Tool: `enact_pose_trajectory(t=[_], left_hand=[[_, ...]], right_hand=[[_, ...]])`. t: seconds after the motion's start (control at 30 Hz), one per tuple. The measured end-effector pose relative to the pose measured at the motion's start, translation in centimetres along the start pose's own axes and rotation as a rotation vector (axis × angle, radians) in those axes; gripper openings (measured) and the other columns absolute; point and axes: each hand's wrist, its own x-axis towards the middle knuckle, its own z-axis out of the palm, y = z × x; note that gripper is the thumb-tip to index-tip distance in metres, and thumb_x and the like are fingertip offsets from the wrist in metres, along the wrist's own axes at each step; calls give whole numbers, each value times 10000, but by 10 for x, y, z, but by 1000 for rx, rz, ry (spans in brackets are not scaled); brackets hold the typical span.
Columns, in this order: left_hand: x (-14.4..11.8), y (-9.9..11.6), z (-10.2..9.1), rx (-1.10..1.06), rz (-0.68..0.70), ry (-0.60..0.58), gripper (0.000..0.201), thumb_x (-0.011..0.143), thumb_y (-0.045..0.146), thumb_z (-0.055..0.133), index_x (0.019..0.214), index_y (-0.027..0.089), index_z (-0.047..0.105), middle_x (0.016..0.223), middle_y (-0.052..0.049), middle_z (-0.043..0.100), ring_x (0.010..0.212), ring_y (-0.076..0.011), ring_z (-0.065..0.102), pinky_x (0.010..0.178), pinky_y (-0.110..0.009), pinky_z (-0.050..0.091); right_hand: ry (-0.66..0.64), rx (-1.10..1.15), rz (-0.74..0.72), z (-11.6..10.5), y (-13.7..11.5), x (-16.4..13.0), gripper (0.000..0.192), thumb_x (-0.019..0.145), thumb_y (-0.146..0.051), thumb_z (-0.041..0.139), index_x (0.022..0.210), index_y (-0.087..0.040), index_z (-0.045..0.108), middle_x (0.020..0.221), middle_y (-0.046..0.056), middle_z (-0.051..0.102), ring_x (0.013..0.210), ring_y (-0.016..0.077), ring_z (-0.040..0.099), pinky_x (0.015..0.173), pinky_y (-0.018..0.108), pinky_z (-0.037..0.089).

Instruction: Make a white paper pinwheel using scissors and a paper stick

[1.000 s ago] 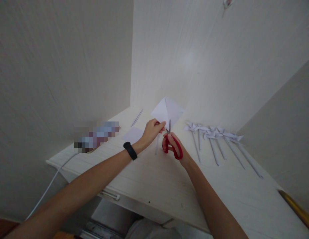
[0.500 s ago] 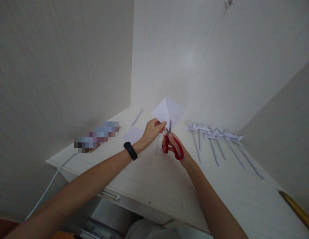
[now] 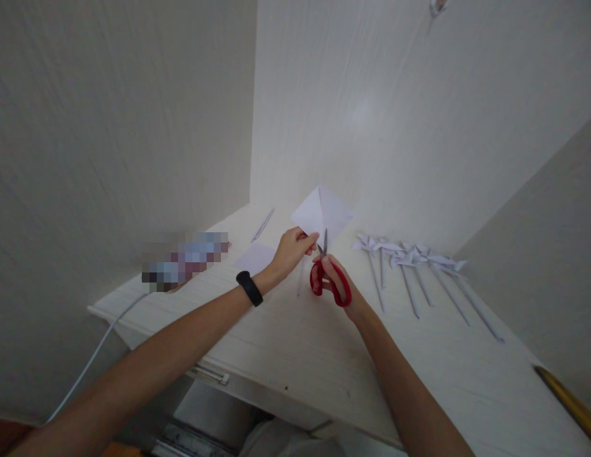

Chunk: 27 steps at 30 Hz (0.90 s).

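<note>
A creased square sheet of white paper [image 3: 322, 208] is held up above the desk, one corner pointing away from me. My left hand [image 3: 294, 246], with a black band on the wrist, pinches it near its lower corner. Red-handled scissors [image 3: 343, 289] are in my right hand [image 3: 338, 270], fingers through the loops. Their blades are parted, one lying over the paper along its middle crease beside my left fingertips. Part of the paper's near corner is hidden by the fingers and blades.
Several white paper pinwheels on sticks [image 3: 409, 257] lie in a row at the right. Another paper sheet [image 3: 254, 257] and a thin rolled paper stick [image 3: 263, 225] are on the left. A blurred-out object [image 3: 185, 260] with a cable sits at the desk's left edge.
</note>
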Motion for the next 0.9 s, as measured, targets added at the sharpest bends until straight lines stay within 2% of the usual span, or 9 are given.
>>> enact_pose_trajectory(t=[0.33, 0.6, 0.9], left_hand=[[1, 1, -1, -12, -2, 3, 262, 777, 313, 578, 583, 143, 532, 525, 7, 544, 476, -85, 483, 526, -227, 403], [0, 2, -1, 1, 0, 14, 276, 767, 337, 584, 574, 146, 537, 526, 0, 550, 476, -90, 484, 532, -234, 413], [1, 0, -2, 22, 31, 13, 282, 770, 358, 581, 584, 149, 538, 540, -3, 562, 482, -94, 492, 537, -238, 419]], right_hand=[[60, -107, -3, 0, -1, 2, 404, 812, -624, 490, 842, -224, 441, 568, -62, 461, 453, 101, 435, 439, 239, 344], [55, -43, -7, 0, -1, 1, 424, 803, -639, 490, 897, -227, 458, 579, -54, 470, 479, 115, 458, 444, 245, 362], [72, -72, 2, 3, -3, 1, 437, 796, -658, 485, 864, -228, 443, 547, -59, 466, 427, 105, 427, 406, 244, 349]])
